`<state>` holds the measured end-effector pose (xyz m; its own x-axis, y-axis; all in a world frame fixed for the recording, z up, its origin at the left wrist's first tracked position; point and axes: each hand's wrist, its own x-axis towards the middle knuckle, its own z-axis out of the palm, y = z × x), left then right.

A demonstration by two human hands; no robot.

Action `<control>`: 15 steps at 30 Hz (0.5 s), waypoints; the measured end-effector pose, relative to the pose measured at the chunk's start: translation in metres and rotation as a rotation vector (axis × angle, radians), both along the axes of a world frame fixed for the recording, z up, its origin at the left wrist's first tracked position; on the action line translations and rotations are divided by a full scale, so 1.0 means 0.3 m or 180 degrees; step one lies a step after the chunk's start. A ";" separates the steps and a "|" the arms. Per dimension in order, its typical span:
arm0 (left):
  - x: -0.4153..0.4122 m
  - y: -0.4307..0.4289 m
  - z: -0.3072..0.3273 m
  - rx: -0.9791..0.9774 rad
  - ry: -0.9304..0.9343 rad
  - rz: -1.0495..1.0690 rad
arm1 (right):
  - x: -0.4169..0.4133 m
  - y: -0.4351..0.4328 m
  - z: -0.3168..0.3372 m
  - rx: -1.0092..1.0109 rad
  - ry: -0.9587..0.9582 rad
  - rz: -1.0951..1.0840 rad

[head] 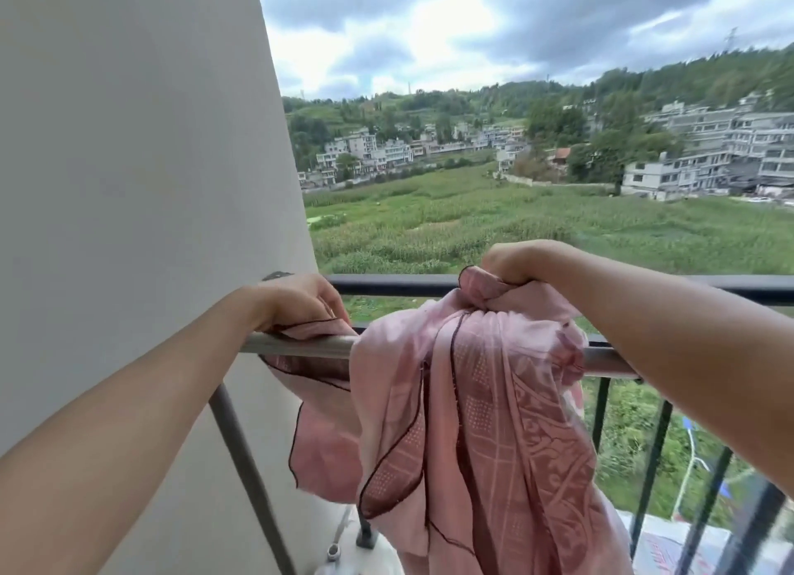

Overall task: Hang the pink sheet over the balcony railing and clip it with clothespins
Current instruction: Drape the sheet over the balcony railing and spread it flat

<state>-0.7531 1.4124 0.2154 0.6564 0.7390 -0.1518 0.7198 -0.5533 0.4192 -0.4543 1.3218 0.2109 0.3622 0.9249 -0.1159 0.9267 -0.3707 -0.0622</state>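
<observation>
Head view: the sheet is hanging bunched over the near silver rail, its length running downward. The left hand is pinching its dark-hemmed edge on the rail; the right hand, fingers curled, is gripping a gathered bunch above.

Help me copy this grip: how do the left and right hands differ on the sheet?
The left hand sits low at the silver rail, beside the wall; the right hand is raised above that rail. The left hand pinches a thin, dark-hemmed edge of the sheet; the right hand grips a thick bunch of it. Both curl round the sheet, knuckles up.
</observation>
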 end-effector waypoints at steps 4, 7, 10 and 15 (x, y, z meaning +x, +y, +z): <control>0.064 -0.017 -0.010 0.0468 -0.1029 0.0230 | -0.050 -0.092 0.011 0.0190 0.0667 -0.0127; 0.089 -0.125 -0.016 0.0608 -0.1662 -0.0203 | -0.088 -0.212 0.015 0.1068 0.1081 0.0006; 0.072 -0.265 -0.077 0.0924 -0.1854 -0.0784 | -0.168 -0.345 -0.008 0.1854 0.1311 0.0160; 0.022 -0.348 -0.231 0.1785 -0.1918 -0.0956 | -0.287 -0.504 -0.070 0.1779 0.1315 0.0279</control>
<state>-0.7467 1.3079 0.1460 0.6866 0.3836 0.6176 0.2541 -0.9225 0.2905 -0.5403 1.1706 0.1899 0.3124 0.9097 0.2735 0.8111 -0.1055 -0.5754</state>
